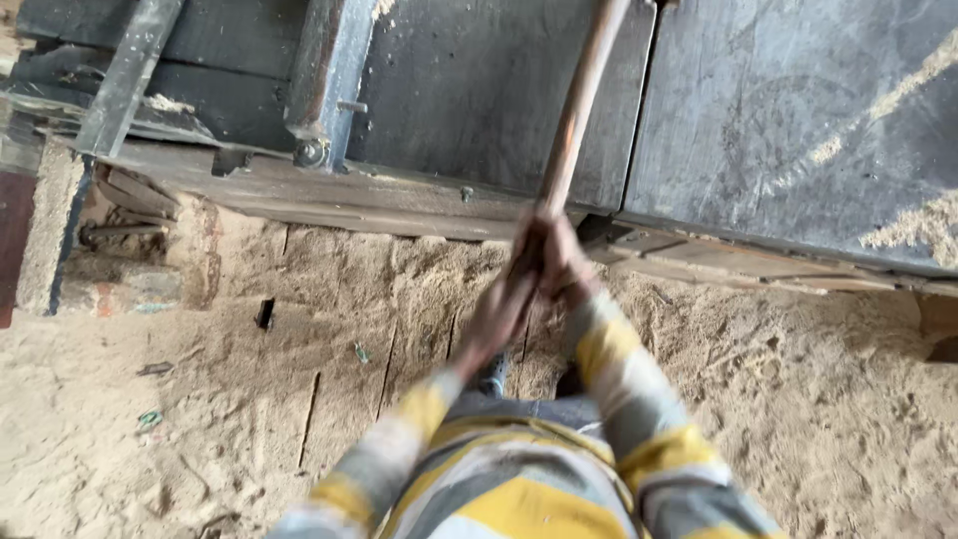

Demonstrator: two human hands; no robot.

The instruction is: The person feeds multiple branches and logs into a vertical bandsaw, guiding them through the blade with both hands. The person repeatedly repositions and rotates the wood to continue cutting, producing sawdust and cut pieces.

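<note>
Both hands are clenched around 1 long wooden handle [579, 110], a round, brownish pole that runs from the grip up and slightly right until it leaves the top edge of the view. The right hand [559, 255] grasps it higher, just at the near edge of the grey metal machine bed [798, 120]; the left hand [496, 317] grasps it directly below, the 2 hands touching or very nearly so. What is at the far end of the handle cannot be seen. Both arms wear sleeves striped yellow and grey [619, 379], matching the shirt at the bottom edge of the view.

The handle lies over the seam between 2 dark metal plates of the bed, whose right plate carries streaks of pale sawdust [923, 225] near its right edge. A blue-grey steel upright with a bolt [311, 152] stands at the bed's left part, above a wooden beam [329, 190] running along the near edge.

Below the bed, the floor is covered in loose sawdust [200, 399], with narrow slots between planks showing through it near the hands. A brick pier [50, 235] stands at the left edge.
</note>
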